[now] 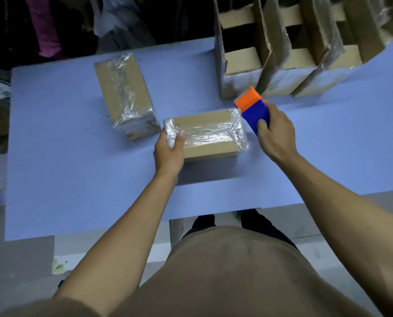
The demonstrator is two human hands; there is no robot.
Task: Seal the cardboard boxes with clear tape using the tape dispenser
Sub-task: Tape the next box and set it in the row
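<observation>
A small cardboard box (pixel 210 136) lies in the middle of the blue table (pixel 76 168), with crinkled clear tape along its top and over both ends. My left hand (pixel 169 152) grips its left end, thumb on the taped top. My right hand (pixel 274 133) holds a blue and orange tape dispenser (pixel 251 108) just off the box's right end, orange end pointing away from me. A second taped cardboard box (pixel 125 94) lies further back to the left, apart from both hands.
A row of tall open cardboard cartons (pixel 282 53) with torn flaps stands at the back right of the table. Dark clothing and bags hang behind the table's far edge. My body is at the near edge.
</observation>
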